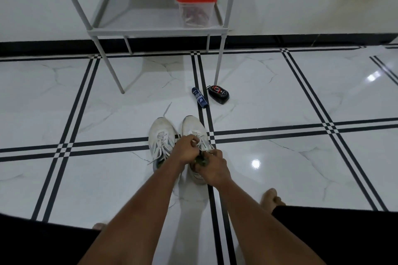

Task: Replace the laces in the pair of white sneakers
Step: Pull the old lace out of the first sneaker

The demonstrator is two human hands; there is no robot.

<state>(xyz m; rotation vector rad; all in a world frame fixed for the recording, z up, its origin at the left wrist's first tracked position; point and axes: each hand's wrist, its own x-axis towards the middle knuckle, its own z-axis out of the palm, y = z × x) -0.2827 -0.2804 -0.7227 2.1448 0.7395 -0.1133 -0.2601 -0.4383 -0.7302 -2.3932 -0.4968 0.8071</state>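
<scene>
Two white sneakers stand side by side on the tiled floor, toes pointing away from me. The left sneaker (161, 135) is still laced, its white lace ends trailing loose onto the floor. Over the right sneaker (192, 127), my left hand (184, 150) pinches a white lace (202, 145) near the upper eyelets. My right hand (216, 166) grips the shoe's collar and tongue area, fingers curled, covering the shoe's opening.
A grey metal shelf rack (157, 30) stands ahead against the wall, holding a clear box with a red lid (195, 2). A blue tube (199, 97) and a black shoe-polish sponge (218, 94) lie on the floor beyond the sneakers. My bare feet (272, 199) rest nearby.
</scene>
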